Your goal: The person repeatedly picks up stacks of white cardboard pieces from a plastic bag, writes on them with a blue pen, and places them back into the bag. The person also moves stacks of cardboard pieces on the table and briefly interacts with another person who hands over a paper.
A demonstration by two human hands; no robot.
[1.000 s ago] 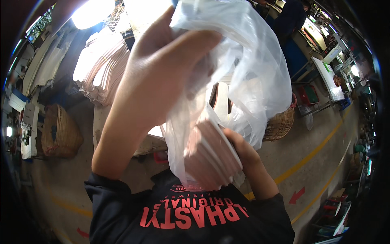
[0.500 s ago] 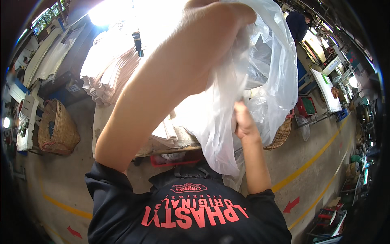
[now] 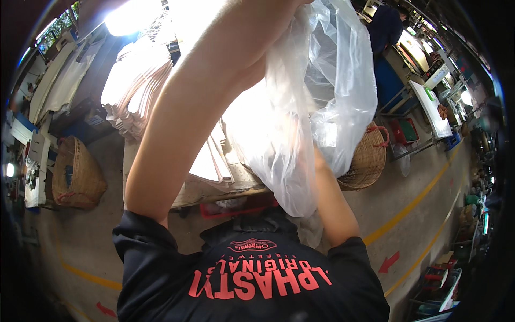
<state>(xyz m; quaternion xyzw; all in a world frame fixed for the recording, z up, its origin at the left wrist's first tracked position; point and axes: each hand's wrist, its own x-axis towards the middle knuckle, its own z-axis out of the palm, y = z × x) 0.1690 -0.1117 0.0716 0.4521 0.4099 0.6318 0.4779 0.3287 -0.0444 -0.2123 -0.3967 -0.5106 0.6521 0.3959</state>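
Observation:
A large clear plastic bag (image 3: 346, 86) hangs crumpled above the table, its film falling toward my chest. My left arm crosses the view, and my left hand (image 3: 295, 5) is at the top edge, largely cut off. It is closed on the upper part of the bag, which hangs from it. Lower down, my right hand (image 3: 301, 131) is behind or inside the film, touching it. Only a pale blur of that hand shows through, so its fingers cannot be made out. White sheets (image 3: 212, 163) lie on the table under my left forearm.
A stack of folded pale sheets (image 3: 134, 88) stands on the worn table (image 3: 188, 196). Wicker baskets stand left (image 3: 78, 174) and right (image 3: 367, 158). A red crate (image 3: 241, 206) sits below the table. Another person (image 3: 385, 29) is at the far right, near a white side table (image 3: 432, 110).
My left hand has moved up and left, pulling the bag with it. My right hand has gone from showing beside the film to being covered by it. More of the right basket shows.

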